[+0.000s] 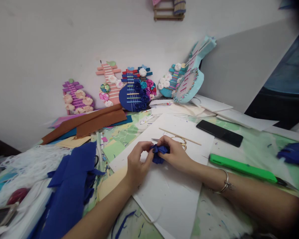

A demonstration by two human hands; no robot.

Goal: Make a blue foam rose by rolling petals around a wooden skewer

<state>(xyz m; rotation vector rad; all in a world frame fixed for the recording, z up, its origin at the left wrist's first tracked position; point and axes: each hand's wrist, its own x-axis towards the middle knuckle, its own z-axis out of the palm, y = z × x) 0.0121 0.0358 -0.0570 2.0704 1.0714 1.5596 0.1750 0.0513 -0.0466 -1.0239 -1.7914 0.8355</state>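
Between my fingers is a dark blue paper flower (159, 156), held above a white sheet (174, 192). My left hand (139, 161) pinches its left edge with thumb and forefinger. From the right, my right hand (175, 152) grips its top and side, covering part of the petals. Just behind my right hand lie gold-handled scissors (183, 145), their blades pointing left and partly hidden. A thin wooden stick (180, 136) rests on the sheet beyond them.
Blue crepe paper (67, 192) and white strands (35, 166) lie left. A green cutter (244, 168), a black phone (219, 133) and a blue flower (292, 154) lie right. Several decorated guitar shapes, including a dark blue one (128, 96), lean against the wall.
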